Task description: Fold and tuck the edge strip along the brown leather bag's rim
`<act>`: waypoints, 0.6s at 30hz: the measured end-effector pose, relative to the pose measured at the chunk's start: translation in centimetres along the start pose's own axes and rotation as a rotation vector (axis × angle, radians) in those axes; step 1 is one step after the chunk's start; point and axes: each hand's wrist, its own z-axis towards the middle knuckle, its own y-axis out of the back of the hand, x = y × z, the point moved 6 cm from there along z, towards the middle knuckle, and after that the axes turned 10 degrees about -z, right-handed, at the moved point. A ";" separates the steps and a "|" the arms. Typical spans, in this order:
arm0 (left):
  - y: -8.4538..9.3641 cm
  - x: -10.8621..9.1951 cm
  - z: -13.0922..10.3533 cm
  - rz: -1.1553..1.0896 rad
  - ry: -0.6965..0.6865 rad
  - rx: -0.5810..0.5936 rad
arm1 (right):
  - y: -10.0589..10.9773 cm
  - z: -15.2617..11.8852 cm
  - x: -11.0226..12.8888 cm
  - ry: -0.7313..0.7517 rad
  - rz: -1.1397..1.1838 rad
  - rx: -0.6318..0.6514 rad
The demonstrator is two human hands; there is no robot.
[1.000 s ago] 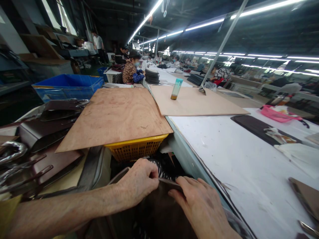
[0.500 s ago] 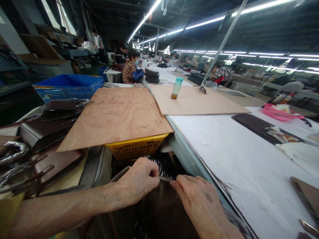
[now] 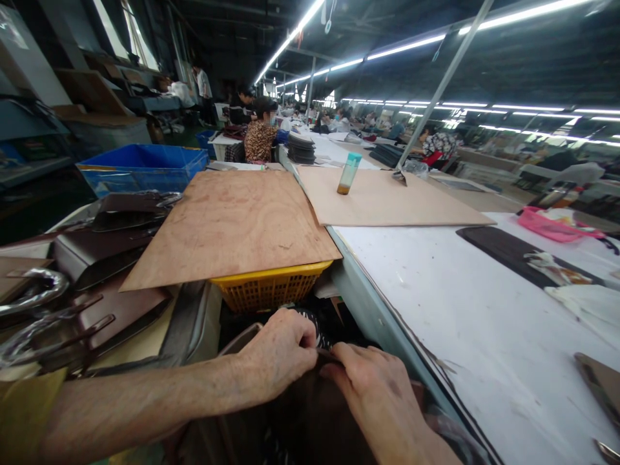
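Observation:
A dark brown leather-like piece (image 3: 324, 413) hangs low in the middle, in front of my lap. My left hand (image 3: 281, 352) pinches its upper edge between curled fingers and thumb. Just to the right, my right hand (image 3: 371, 381) grips the same edge, thumb on the near side and fingers over the top. A small gap separates the two hands. The lower part of the piece is dark and partly hidden by my forearms.
Ahead are a plywood board (image 3: 237, 223) over a yellow basket (image 3: 271, 287), and a blue bin (image 3: 145, 168). Brown bags (image 3: 101, 248) lie left. On the right, a white-topped table (image 3: 436, 310) carries a bottle (image 3: 349, 173) on a board. Several people sit beyond.
Both hands have come slightly closer together along the brown edge, and my right fingers bend more over it. The whole view has shifted a little.

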 end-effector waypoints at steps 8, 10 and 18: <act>0.1 -0.1 0.0 -0.026 -0.021 0.029 | 0.1 0.8 -0.7 -0.051 0.075 0.078; 0.2 0.4 0.1 -0.029 -0.015 0.023 | 0.1 0.9 -0.8 -0.054 0.072 0.071; 0.2 0.1 -0.2 0.002 -0.076 0.046 | -1.0 1.6 0.6 0.033 0.033 0.188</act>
